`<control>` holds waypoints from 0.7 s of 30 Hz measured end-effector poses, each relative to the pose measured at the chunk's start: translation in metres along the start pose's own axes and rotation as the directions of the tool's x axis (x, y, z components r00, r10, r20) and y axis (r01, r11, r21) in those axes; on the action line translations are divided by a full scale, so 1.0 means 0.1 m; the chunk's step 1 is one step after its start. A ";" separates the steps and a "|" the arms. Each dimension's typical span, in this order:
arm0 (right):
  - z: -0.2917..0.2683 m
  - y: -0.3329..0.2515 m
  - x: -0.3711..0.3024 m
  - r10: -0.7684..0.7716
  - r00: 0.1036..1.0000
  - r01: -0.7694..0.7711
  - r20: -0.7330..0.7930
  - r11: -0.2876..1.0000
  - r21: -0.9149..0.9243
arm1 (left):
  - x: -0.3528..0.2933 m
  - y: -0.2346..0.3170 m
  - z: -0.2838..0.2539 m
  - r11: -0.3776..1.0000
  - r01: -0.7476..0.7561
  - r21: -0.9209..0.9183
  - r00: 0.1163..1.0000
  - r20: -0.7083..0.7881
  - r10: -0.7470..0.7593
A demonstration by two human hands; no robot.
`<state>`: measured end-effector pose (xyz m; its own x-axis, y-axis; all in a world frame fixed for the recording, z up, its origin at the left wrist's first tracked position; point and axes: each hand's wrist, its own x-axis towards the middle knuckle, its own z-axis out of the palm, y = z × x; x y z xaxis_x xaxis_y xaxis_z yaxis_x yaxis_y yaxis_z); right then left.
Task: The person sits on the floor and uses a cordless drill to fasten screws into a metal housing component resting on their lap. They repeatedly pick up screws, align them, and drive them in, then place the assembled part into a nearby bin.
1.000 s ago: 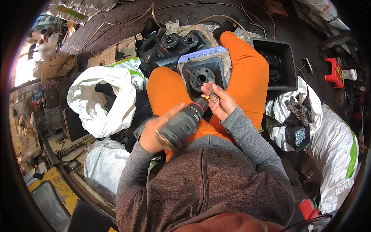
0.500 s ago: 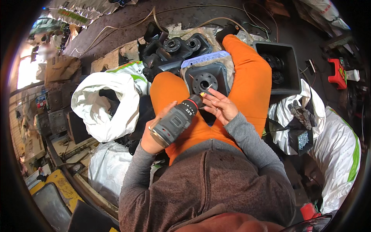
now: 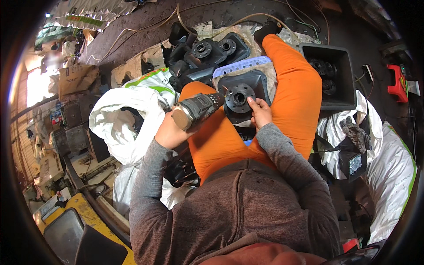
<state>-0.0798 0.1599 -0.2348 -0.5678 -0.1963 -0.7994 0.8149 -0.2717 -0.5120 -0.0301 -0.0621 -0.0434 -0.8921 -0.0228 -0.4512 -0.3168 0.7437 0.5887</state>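
Observation:
My left hand (image 3: 170, 132) is wrapped round a dark cordless drill (image 3: 198, 109). The drill's tip is close to the left side of a black round flange (image 3: 239, 99) with several holes round its central opening. This flange sits on a black square-based plastic part (image 3: 260, 81) between my knees. At the flange's right edge, my right hand (image 3: 263, 114) is closed, thumb and fingers pressed on the rim. Whether a screw is at the drill's tip is too small to tell. Behind the part lies a lilac perforated plastic strip (image 3: 241, 66).
More black flanged parts (image 3: 202, 49) lie beyond my left knee. A black crate (image 3: 338, 79) holding dark round pieces stands at right. Below it, a glove (image 3: 357, 134) lies by a box of small screws (image 3: 354, 164). A white sack (image 3: 126, 128) stands left; a hose (image 3: 247, 17) crosses the floor.
My left hand has turned the drill and brought its tip down to the flange's left side. My right hand has left the drill's tip and closed on the flange's right edge.

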 end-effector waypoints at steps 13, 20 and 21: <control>-0.02 -0.02 -0.08 -0.151 0.987 0.141 0.060 0.979 0.149 | -0.07 0.48 -0.29 0.996 0.082 -0.046 0.997 0.008 -0.082; -0.04 -0.03 -0.20 -0.177 0.982 0.173 0.065 0.983 0.069 | -0.22 0.43 -0.17 0.989 0.109 -0.096 0.994 -0.015 -0.111; -0.03 -0.04 -0.24 -0.189 0.980 0.186 0.066 0.982 0.041 | -0.22 0.44 -0.15 0.990 0.109 -0.091 0.994 -0.017 -0.111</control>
<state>-0.0692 0.1684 -0.2141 -0.7177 -0.2036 -0.6659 0.6895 -0.3418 -0.6386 -0.0290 -0.0385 0.0029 -0.8568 -0.1166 -0.5023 -0.4400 0.6732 0.5944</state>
